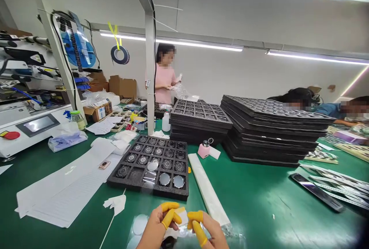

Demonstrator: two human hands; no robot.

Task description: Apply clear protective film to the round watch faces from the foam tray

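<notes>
Yellow finger cots cover several fingertips of both my hands. My left hand (161,222) is closed on a small white piece (181,215) with a yellowish upper edge. Close to that piece's right side, my right hand (206,228) has its fingers pinched together; what they grip is hidden. Under the hands lies clear plastic film with round white discs (140,224), beside a dark object (169,242) partly covered by my left hand. Just beyond is a black foam tray (173,194) of round dark parts, two with silvery discs (164,179); a clear film strip lies across its front.
Stacked black trays (259,145) stand at the back right. A white strip (206,187), pink bottle (203,149) and phone (315,192) lie to the right. Paper sheets (72,179) and a cotton-like swab (115,204) are left. A co-worker (164,83) stands behind; others sit right.
</notes>
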